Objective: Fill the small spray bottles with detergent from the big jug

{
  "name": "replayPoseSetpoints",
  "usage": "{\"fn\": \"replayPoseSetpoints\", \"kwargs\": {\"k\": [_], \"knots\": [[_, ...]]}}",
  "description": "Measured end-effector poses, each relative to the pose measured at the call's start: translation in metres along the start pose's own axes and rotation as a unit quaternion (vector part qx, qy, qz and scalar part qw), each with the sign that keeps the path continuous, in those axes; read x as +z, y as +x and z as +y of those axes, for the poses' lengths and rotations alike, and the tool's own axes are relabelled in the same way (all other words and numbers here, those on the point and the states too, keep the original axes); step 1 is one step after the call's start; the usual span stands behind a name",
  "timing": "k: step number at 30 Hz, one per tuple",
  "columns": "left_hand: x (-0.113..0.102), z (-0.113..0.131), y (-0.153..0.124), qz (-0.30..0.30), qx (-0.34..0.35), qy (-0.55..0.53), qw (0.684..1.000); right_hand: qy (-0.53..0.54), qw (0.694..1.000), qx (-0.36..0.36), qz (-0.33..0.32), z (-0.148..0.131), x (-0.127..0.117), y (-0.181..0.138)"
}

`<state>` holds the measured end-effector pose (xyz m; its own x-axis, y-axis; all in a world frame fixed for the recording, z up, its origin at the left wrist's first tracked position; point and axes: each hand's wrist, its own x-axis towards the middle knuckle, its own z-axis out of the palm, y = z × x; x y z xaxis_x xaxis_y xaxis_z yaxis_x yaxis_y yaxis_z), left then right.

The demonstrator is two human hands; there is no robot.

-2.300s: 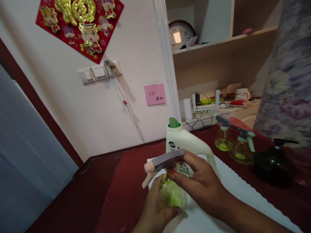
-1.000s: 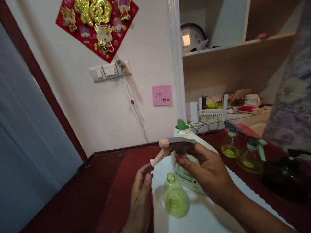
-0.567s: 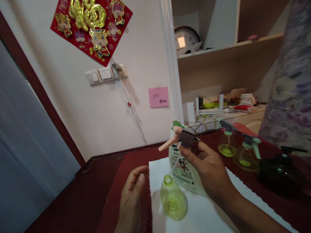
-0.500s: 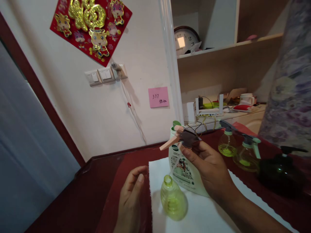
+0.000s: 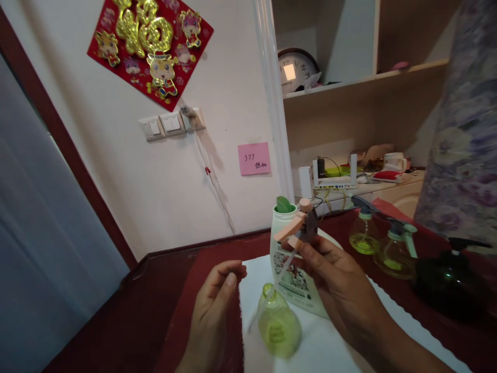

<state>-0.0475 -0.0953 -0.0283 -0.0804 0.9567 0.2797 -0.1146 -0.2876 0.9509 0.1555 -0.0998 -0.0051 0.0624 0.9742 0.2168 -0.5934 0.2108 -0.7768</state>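
Observation:
My right hand [image 5: 334,269] grips a spray head [image 5: 306,223] with a peach trigger and a dark body. Its thin clear tube [image 5: 286,267] slants down to the left, across the neck of a yellow-green spray bottle [image 5: 279,331]. The tube's end seems to show left of this bottle, outside it. The bottle stands uncapped on a white sheet [image 5: 326,349]. My left hand [image 5: 215,303], fingers curved and apart, is empty to the left of the bottle, not touching it. Behind my right hand stands a large pale green jug [image 5: 283,228] with an open neck and a green piece inside it.
Two clear spray bottles, one rear [image 5: 364,233] and one nearer [image 5: 394,254], stand at the right beside a dark green pump bottle [image 5: 452,280]. A red table [image 5: 155,311] meets the wall behind. A white router [image 5: 336,181] sits on the shelf unit.
My right hand has tilted the spray head more upright and its tube now crosses the bottle's neck. My left hand has shifted slightly right, towards the bottle. The view has tipped slightly upward.

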Motion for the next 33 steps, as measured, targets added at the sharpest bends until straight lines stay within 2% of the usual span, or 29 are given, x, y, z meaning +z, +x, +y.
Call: {"fn": "replayPoseSetpoints", "kwargs": {"k": [3,6,9,14,19,21,25,29,33], "knots": [[0.004,0.013,0.003,-0.073,-0.012,-0.003,0.997,0.015,0.998,0.060,-0.012,0.004,0.009,-0.011],[0.011,0.024,0.004,-0.162,-0.065,-0.032,0.984,0.043,0.994,0.083,-0.055,0.013,0.016,-0.018],[0.022,0.027,0.002,-0.192,-0.119,-0.097,0.969,0.040,0.991,0.081,-0.099,0.026,0.018,-0.021],[0.031,0.018,-0.006,-0.145,-0.187,-0.192,0.952,0.012,0.989,0.087,-0.119,0.046,0.015,-0.024],[0.026,0.005,-0.017,-0.121,-0.197,-0.268,0.935,-0.001,0.985,0.075,-0.155,0.057,0.012,-0.026],[0.026,0.004,-0.019,-0.119,-0.190,-0.285,0.932,-0.013,0.985,0.086,-0.148,0.060,0.010,-0.026],[0.022,0.009,-0.017,-0.091,-0.175,-0.263,0.944,-0.046,0.987,0.112,-0.108,0.064,0.002,-0.027],[0.003,0.016,-0.008,-0.007,-0.179,-0.206,0.962,-0.145,0.979,0.128,-0.061,0.063,-0.020,-0.032],[-0.034,0.012,0.010,0.089,-0.157,-0.126,0.975,-0.216,0.964,0.150,-0.041,0.057,-0.056,-0.038]]}}
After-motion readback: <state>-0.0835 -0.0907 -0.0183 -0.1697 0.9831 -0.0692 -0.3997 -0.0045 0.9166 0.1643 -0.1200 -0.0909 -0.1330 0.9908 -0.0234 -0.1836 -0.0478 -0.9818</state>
